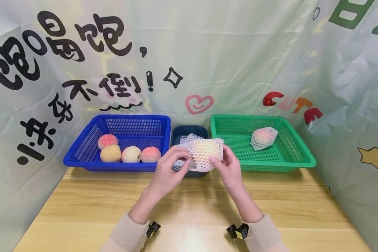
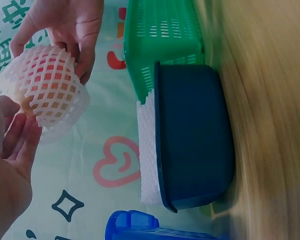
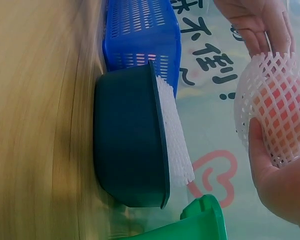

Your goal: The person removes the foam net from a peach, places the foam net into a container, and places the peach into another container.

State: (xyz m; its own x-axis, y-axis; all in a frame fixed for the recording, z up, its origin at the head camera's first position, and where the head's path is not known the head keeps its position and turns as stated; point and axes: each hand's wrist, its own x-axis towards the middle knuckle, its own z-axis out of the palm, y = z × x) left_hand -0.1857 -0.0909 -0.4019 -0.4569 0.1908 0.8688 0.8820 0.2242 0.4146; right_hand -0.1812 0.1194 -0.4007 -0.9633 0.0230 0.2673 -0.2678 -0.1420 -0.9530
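Observation:
A yellow and pink peach (image 1: 208, 152) is wrapped in a white foam net sleeve (image 2: 65, 117), held up in front of the dark bin. My right hand (image 1: 232, 170) grips the wrapped peach from the right, its thumb lying over the mesh. On the left, my left hand (image 1: 167, 173) pinches the sleeve's edge between thumb and fingers. In the right wrist view, red skin shows through the net's diamond openings. The dark teal bin (image 3: 130, 135) behind the hands holds a stack of white foam nets (image 3: 174, 132), which stick up above its rim.
A blue basket (image 1: 135, 122) on the left contains several bare peaches (image 1: 131, 154). At right, a green basket (image 1: 230, 120) contains one net-wrapped peach (image 1: 264, 137). All stand on a wooden table (image 1: 192, 210) before a printed cloth backdrop (image 1: 239, 70).

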